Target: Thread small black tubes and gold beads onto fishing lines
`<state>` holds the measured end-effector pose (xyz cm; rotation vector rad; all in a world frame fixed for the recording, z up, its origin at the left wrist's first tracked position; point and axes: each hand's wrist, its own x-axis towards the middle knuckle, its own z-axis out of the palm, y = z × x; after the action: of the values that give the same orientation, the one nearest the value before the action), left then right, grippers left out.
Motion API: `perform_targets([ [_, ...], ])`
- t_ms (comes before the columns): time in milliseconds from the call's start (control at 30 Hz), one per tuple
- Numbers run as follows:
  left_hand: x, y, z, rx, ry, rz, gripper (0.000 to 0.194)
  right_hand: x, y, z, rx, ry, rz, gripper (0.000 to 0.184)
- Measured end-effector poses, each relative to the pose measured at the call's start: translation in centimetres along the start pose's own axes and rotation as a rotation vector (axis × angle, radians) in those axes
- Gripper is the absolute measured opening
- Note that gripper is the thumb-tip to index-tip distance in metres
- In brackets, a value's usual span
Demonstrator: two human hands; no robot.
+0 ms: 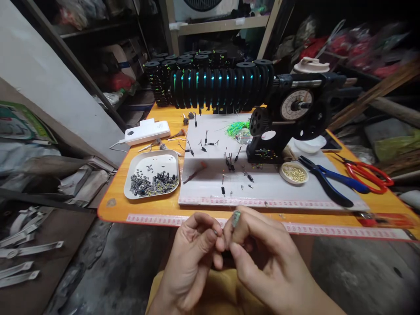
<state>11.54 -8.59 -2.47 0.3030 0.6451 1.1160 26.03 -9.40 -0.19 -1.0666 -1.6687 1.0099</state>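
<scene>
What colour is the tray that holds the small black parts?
Off-white; the tray shows best in the head view.

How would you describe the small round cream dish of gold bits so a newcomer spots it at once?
On the orange wooden table, find the black machine with a white dial. By the near right of its base, left of the black-and-blue pliers, sits the dish. Its gold heap sets it apart from the square white tray of mostly dark pieces.

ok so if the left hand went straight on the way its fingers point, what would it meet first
Most likely the right hand, close in front of the left hand; this view doesn't settle whether they already touch.
</scene>
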Motion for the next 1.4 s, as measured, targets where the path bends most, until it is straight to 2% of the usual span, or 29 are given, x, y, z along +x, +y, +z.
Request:
perform_targets([
  [300,-0.4,0.1,-0.7,0.132,-0.043,0.091,0.018,-0.1,-0.3,-0.3,-0.032,-0.014,0.01,0.019],
  [367,-0.3,0.2,-0.8,0.135,-0.063,0.089,0.019,-0.1,-0.5,-0.3,-0.041,-0.021,0.014,0.019],
  [667,-0.4,0.5,-0.3,0.138,-0.016,0.058,0.022,-0.1,-0.5,-0.7,-0.064,-0.025,-0.006,0.019],
  [933,-0.4,0.5,-0.4,0.15,-0.054,0.055,0.024,0.1,-0.5,-0.6,-0.09,-0.016,-0.009,0.02],
  [1133,-0.5,1.1,-0.3,0.315,-0.097,0.154,0.031,-0.1,-0.5,-1.7,-0.105,-0.13,0.068,0.016],
  [1267,-0.3,1.4,-0.2,0.376,-0.092,0.208,0.033,0.0,-0.6,-2.0,-0.069,-0.118,0.027,0.017],
  [1400,0.0,1.3,-0.3,0.345,-0.086,0.221,0.034,0.1,-0.6,-1.7,-0.036,-0.103,0.012,0.016],
])
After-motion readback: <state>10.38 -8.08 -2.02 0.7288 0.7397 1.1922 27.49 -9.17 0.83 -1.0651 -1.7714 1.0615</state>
